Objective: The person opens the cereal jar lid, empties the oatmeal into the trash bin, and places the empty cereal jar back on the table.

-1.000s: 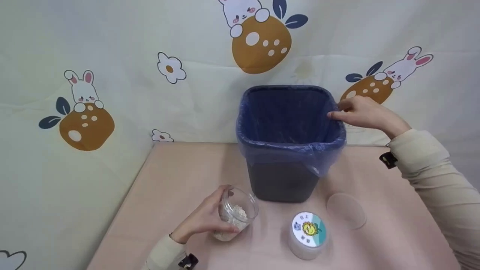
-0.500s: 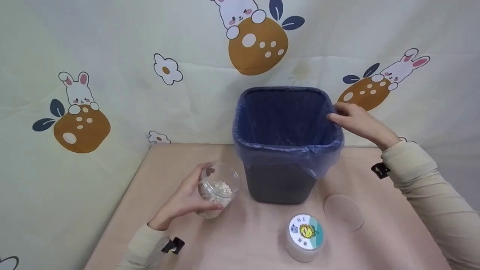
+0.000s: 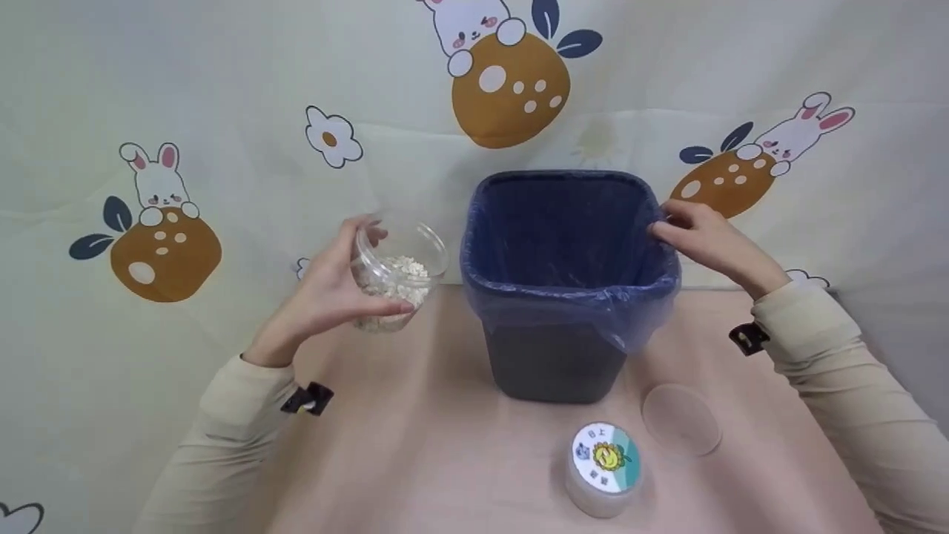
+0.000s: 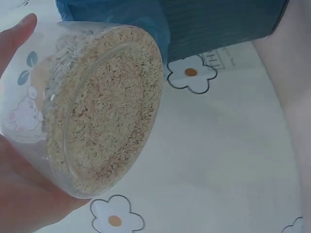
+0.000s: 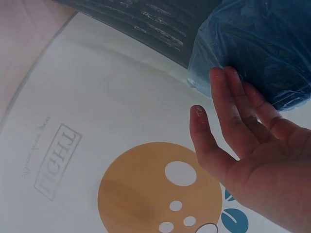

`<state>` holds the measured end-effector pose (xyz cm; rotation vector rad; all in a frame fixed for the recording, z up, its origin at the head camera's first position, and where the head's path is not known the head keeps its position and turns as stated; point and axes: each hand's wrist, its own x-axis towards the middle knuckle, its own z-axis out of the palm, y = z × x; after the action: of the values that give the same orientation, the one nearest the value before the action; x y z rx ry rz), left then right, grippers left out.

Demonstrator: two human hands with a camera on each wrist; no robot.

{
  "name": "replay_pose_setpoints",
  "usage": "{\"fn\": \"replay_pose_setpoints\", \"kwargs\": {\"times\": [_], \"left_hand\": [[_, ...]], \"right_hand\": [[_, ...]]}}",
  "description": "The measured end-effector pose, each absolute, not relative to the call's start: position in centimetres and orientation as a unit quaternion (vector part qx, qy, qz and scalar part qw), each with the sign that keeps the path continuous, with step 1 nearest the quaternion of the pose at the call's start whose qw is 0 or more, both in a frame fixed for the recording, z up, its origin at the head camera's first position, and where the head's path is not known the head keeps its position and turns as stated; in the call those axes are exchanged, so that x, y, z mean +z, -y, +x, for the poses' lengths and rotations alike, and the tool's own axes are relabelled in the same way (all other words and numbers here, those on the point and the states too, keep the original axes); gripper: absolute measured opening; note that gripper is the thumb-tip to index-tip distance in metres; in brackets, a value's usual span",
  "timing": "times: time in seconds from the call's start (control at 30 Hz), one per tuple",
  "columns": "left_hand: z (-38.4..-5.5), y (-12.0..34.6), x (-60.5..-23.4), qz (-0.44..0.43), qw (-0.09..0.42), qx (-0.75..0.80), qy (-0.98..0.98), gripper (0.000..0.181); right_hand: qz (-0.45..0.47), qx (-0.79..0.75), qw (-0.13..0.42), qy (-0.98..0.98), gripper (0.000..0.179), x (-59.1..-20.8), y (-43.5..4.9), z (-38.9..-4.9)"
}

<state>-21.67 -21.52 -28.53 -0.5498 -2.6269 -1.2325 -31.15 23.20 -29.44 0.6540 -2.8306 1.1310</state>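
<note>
My left hand (image 3: 319, 297) grips a clear plastic jar (image 4: 29, 131), thumb on the near side and fingers behind it. Pale, flaky grains (image 3: 400, 278) lie in its lower part; the left wrist view shows them spread against its base. The jar is tilted, raised over the table left of a dark grey trash can (image 3: 556, 356). A blue plastic bag (image 3: 571, 252) lines the can and folds over its rim. At the can's right rim is my right hand (image 3: 704, 233), thumb on the inner edge, fingers (image 5: 226, 102) along the bag outside, pinching the rim between them.
A round lidded tub (image 3: 604, 471) with a sunflower label stands in front of the can. To its right, a clear round lid (image 3: 682, 420) lies on the pink table (image 3: 445, 475). A printed cloth (image 3: 245, 74) hangs right behind the can.
My left hand has lifted the jar from near the table, moving it up and leftward to about the height of the can's rim. The right hand stays at the rim.
</note>
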Motion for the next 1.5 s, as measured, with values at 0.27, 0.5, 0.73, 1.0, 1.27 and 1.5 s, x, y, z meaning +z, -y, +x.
{"fn": "replay_pose_setpoints", "kwargs": {"times": [0.27, 0.5, 0.73, 1.0, 1.27, 1.5], "left_hand": [[-25.4, 19.6, -25.7, -0.237, 0.089, -0.401, 0.880, 0.100], [-28.1, 18.5, -24.1, -0.277, 0.084, -0.344, 0.893, 0.101], [-29.7, 17.1, -22.2, -0.279, 0.065, -0.256, 0.923, 0.102], [-30.4, 16.1, -20.1, -0.245, 0.041, -0.121, 0.961, 0.104], [-30.3, 15.3, -18.9, -0.242, 0.020, -0.075, 0.967, 0.104], [-30.0, 14.6, -18.5, -0.238, 0.011, -0.042, 0.970, 0.105]], "right_hand": [[0.207, 0.365, 0.016, 0.907, 0.034, -29.4, -23.2, -31.0], [0.207, 0.375, 0.013, 0.904, 0.036, -29.5, -23.1, -30.9], [0.209, 0.369, 0.006, 0.905, 0.037, -29.6, -23.3, -30.7], [0.210, 0.350, 0.019, 0.913, 0.032, -29.4, -22.9, -30.9], [0.203, 0.368, 0.009, 0.907, 0.038, -29.4, -22.8, -30.9], [0.201, 0.373, 0.007, 0.906, 0.040, -29.6, -22.9, -30.9]]}}
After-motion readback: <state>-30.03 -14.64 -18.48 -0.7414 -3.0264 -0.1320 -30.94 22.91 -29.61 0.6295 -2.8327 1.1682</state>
